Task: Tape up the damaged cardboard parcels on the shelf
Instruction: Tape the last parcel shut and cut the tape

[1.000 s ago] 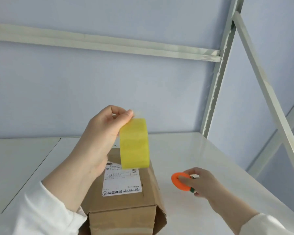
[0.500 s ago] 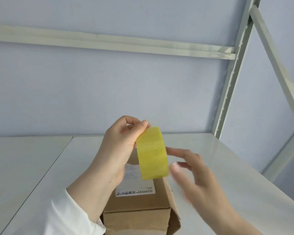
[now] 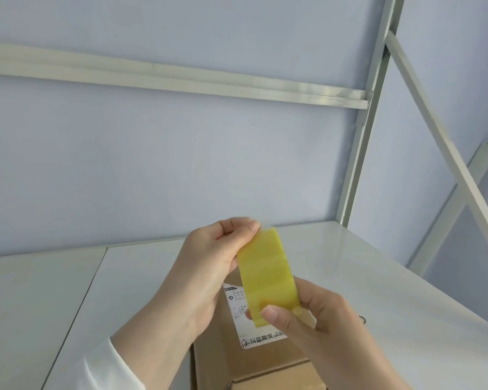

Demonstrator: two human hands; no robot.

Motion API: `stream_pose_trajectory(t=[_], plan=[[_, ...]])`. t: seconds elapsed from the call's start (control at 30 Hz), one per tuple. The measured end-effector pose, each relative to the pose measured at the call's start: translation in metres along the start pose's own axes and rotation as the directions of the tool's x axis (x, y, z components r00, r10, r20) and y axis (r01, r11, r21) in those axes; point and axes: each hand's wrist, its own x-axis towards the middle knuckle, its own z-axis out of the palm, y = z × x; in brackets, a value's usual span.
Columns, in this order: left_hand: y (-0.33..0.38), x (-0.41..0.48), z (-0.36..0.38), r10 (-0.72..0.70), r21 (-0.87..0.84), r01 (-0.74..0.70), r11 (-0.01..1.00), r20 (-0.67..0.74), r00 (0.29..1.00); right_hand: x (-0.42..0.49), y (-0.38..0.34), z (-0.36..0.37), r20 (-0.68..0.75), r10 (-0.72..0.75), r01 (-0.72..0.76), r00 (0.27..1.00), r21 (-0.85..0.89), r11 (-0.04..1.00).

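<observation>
Brightly, evenly lit, soft shadows. Pale glare on shelf board beyond right hand. Slight blur at left hand fingertips. Shelf rail above bowed by wide lens.

Open white shelf left and right of the cardboard parcel; above the parcel, left hand and right hand gripping a tape roll in the way; wall behind, upright post and diagonal brace at far right.

Parcel cut off at the bottom edge and largely hidden behind left hand, right hand and tape roll, label half covered with fine print unreadable, dark speck beside right hand too small to identify.
</observation>
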Motion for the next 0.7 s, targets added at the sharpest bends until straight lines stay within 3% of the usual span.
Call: stream_pose_trajectory(t=[0.1,0.23,0.43,0.5,0.6,0.7], plan=[[0.003,0.001,-0.006,-0.015,-0.055,0.019,0.998,0.068,0.998,-0.005,-0.008,0.005,-0.029,0.013,-0.014,1.000,-0.026,1.000],[0.009,-0.003,-0.007,0.014,-0.008,-0.013,1.000,0.107,0.994,-0.012,-0.014,0.004,-0.030,0.022,-0.023,0.999,-0.039,0.999],[0.026,-0.011,0.003,0.248,0.165,-0.248,0.955,0.017,0.969,-0.023,-0.020,-0.011,-0.066,-0.008,0.001,0.998,-0.096,0.995],[0.042,-0.013,0.009,0.344,0.176,-0.346,0.922,0.039,0.938,-0.025,-0.028,-0.022,-0.103,0.007,-0.012,0.995,-0.044,0.999],[0.071,-0.019,0.025,0.444,0.221,-0.469,0.855,0.158,0.882,-0.028,-0.033,-0.039,-0.107,0.150,-0.134,0.983,0.145,0.980],[0.081,-0.012,0.037,0.408,0.229,-0.433,0.872,0.148,0.901,-0.034,-0.037,-0.054,-0.070,0.114,-0.099,0.991,0.192,0.976]])
